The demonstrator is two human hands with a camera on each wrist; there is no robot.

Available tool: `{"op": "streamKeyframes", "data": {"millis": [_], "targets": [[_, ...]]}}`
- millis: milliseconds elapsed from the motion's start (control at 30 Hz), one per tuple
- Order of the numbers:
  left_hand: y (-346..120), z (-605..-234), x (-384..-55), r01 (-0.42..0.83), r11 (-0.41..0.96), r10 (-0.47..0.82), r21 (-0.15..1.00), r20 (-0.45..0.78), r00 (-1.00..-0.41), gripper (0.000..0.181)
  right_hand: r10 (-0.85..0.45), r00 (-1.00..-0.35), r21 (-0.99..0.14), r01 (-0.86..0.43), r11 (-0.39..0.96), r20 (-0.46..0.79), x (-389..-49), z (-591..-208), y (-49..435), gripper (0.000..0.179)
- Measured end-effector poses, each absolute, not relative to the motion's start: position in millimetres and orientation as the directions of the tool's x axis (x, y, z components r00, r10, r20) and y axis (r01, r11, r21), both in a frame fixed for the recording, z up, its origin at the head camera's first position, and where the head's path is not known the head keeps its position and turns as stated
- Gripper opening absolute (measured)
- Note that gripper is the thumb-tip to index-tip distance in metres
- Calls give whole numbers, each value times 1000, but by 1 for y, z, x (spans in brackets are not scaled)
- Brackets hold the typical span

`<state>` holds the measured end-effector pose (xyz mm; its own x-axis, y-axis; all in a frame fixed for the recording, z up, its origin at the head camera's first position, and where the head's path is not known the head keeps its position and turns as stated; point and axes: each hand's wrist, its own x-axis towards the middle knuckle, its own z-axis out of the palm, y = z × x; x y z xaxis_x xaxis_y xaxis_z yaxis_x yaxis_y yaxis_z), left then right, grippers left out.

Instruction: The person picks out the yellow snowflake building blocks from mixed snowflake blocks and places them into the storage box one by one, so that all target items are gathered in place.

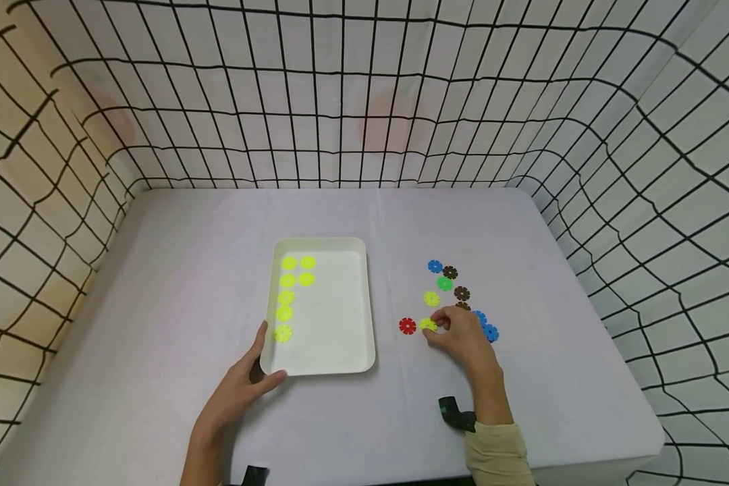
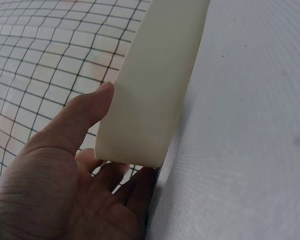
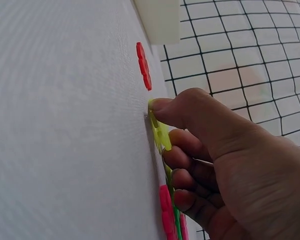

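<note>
Seemingly mid-pickup, the right hand (image 1: 464, 339) pinched a yellow notched plastic disc (image 1: 426, 323); the left hand (image 1: 239, 390) gripped a white rectangular tray (image 1: 342, 317). Next probably called for lifting.

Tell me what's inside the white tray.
The white tray holds seven yellow flower-shaped discs: five in a column along its left side, two beside the farthest pair. The tray floor directly beneath them is covered.
</note>
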<state>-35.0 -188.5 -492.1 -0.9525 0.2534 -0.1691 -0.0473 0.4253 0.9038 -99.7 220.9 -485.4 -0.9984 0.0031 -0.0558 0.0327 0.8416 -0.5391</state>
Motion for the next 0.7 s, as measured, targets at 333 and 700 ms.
{"op": "streamKeyframes", "data": {"millis": [333,700], "targets": [[-188,-492,-36,-57,431,253,900,-182,-950,98,-4,-997,-552,38,833,-74,-104,-481,222,25],[-188,-492,-35,-67,427,251,902,-190,-949,97,-99,-995,-569,-93,817,22,-117,-464,214,26]]}}
